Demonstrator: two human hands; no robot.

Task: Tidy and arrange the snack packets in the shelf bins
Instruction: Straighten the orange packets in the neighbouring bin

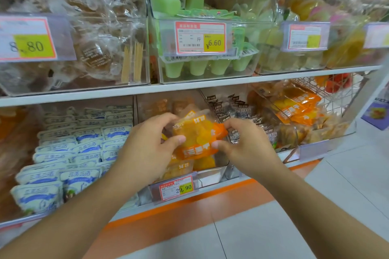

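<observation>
Orange packet point(199, 139): glossy clear-and-orange film pouch, yellow dried-fruit chunks visible inside, roughly rectangular, crinkled. Held in the air just above the middle bin point(212, 172) of the lower shelf, in front of its opening. Long axis runs roughly left-low to right-high, tilted; printed orange band with white characters sits at the lower edge, reads upside down, so top of packet likely points toward the camera, though motion blur makes that uncertain.

Left hand point(151, 141): fingers curled over the packet's top-left edge, thumb pressed on its left face, pinching it. Right hand point(246, 143): fingers curled on the top-right corner, thumb on the lower right edge, also pinching it.

Middle bin: clear hard plastic, angled front, more of the same orange packets lying inside below the held one. Price tag point(179, 188) clipped on its front lip, red border, yellow block, 29.90.

Left of it: white-and-blue pillow packets point(69, 153), matte, stacked in rows. Right: dark-printed clear packets point(242, 120), then a bin with more orange packets point(294, 107).

Upper shelf: clear bins holding green jelly cups point(197, 67) with a 6.60 tag point(201, 37), crinkly clear-wrapped brown items point(84, 27) to the left.

Shelf edge white metal, orange base strip point(189, 212), pale floor tiles point(315, 206).
</observation>
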